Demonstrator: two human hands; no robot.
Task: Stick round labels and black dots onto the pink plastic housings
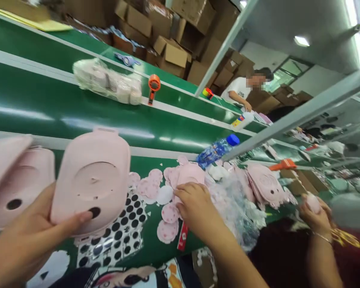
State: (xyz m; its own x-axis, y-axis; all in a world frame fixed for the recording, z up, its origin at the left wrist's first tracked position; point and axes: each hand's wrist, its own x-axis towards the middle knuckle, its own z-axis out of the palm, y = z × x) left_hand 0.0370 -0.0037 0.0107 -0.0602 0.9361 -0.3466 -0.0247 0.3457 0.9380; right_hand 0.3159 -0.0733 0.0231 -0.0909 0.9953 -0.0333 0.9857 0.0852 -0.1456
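My left hand (45,228) grips a pale pink plastic panel (96,176) with rounded corners and a tab at its top. Its thumb lies beside a black round spot near the panel's lower edge. My right hand (195,204) reaches over the green table, its thumb and fingers apart, close to a pink plastic piece (192,175) and some pink scalloped discs (169,213). Whether the fingertips touch either is unclear. Beneath the held panel lie sheets of black round stickers (124,220). More pink panels (21,180) rest at the left.
A bottle with a blue cap (214,151) lies behind my right hand, with clear plastic bags (235,204) to its right. An orange handheld fan (153,88) and wrapped goods (106,82) sit across the conveyor. A neighbour's hands (315,212) hold a pale pink item at right.
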